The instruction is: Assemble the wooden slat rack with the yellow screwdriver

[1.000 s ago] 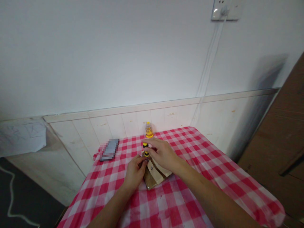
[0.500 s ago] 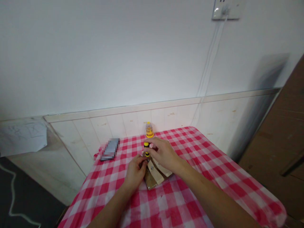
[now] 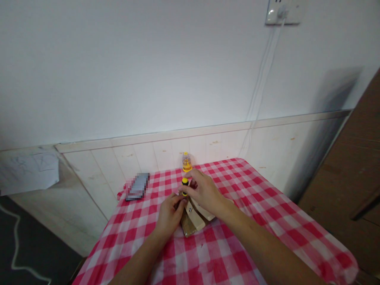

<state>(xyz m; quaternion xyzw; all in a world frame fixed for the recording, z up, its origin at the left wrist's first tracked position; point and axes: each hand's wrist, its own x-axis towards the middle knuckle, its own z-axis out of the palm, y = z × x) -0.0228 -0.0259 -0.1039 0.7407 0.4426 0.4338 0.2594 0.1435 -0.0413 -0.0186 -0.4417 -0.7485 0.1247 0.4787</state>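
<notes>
A small yellow-and-black screwdriver (image 3: pixel 185 181) stands nearly upright, its shaft end hidden by fingers. My right hand (image 3: pixel 204 190) holds its handle between thumb and fingers, with the index finger lifted over the top. Close to the driver's lower end, my left hand (image 3: pixel 170 211) is closed in a pinch at the far end of a pale strip (image 3: pixel 194 217); what its fingertips grip is hidden. This strip, with a small screw in it, lies on a brown board (image 3: pixel 187 226). A second pale strip (image 3: pixel 207 212) runs beside it, partly under my right hand.
A yellow-based clear screwdriver-bit case (image 3: pixel 187 163) stands by the wall. A phone (image 3: pixel 138 187) lies at the back left of the red-and-white checked tablecloth (image 3: pixel 208 253). A brown cabinet-like panel (image 3: pixel 344 174) rises at the right; cables hang from a wall socket (image 3: pixel 283 12).
My right fingers have shifted and opened slightly around the screwdriver handle, whose top has moved a little to the right. My left hand stays almost in place.
</notes>
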